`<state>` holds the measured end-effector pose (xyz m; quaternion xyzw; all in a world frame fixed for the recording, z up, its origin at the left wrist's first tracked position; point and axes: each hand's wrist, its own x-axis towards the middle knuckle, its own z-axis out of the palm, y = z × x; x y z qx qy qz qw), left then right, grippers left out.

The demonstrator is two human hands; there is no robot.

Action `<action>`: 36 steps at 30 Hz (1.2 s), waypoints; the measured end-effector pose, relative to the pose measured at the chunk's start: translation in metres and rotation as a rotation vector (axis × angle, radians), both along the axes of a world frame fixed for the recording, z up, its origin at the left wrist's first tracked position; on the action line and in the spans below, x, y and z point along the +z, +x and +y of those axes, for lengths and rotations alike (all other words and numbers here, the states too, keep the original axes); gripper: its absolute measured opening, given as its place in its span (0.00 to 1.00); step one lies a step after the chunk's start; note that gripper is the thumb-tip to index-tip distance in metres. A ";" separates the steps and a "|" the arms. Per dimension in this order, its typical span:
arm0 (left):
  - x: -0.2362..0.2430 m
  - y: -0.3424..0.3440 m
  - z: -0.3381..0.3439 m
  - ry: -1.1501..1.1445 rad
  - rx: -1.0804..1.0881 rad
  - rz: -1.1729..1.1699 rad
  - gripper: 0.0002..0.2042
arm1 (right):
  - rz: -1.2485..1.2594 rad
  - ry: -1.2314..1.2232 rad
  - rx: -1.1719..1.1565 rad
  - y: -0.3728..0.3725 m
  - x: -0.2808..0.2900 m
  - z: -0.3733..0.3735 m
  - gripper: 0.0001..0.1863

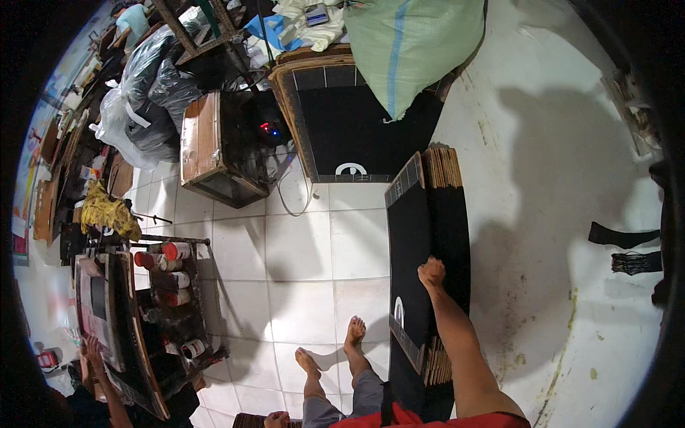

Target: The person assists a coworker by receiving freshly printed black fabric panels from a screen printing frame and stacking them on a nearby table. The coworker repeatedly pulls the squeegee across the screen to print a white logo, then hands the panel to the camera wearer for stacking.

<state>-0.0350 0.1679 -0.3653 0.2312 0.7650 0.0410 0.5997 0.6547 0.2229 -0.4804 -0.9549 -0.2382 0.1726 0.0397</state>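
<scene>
My right hand (432, 272) is closed at the upper edge of a black cloth-covered board (408, 242), the front one of a stack standing on edge at my right. The stack's brown board ends (442, 168) show past the cloth. A white rounded print marks the near end of the front board. My left hand (277, 419) is low at the picture's bottom edge, partly cut off, its fingers curled. Whether it holds anything is hidden. Beside it lies a dark, reddish-brown patterned thing (248, 421).
Ahead, a black-covered board (339, 128) leans with a pale green sack (414, 50) on it. A wooden box (214, 143) and plastic bags (153, 93) are at far left. Another person's hands (93, 355) touch a frame beside a rack of containers (177, 278). A white wall stands right.
</scene>
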 end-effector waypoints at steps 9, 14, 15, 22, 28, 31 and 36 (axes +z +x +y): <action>0.034 0.058 0.037 -0.010 -0.197 0.081 0.12 | -0.006 -0.066 -0.012 0.012 0.003 0.014 0.19; 0.027 0.051 0.034 -0.033 -0.185 0.080 0.12 | 0.032 -0.063 -0.030 0.015 0.004 0.013 0.20; 0.025 0.048 0.032 -0.040 -0.182 0.083 0.12 | 0.027 -0.079 -0.019 0.014 0.005 0.013 0.19; 0.018 0.022 0.022 -0.055 -0.169 0.064 0.14 | 0.015 -0.072 -0.030 0.012 0.008 0.013 0.18; 0.016 0.004 0.025 -0.053 -0.216 0.065 0.13 | -0.089 0.174 -0.070 -0.005 0.057 0.010 0.21; 0.015 0.002 0.029 -0.033 -0.274 0.017 0.13 | -0.184 0.275 -0.108 -0.049 0.093 -0.006 0.17; 0.008 -0.016 0.047 -0.024 -0.424 -0.018 0.13 | 0.025 0.245 -0.097 -0.201 0.120 -0.079 0.19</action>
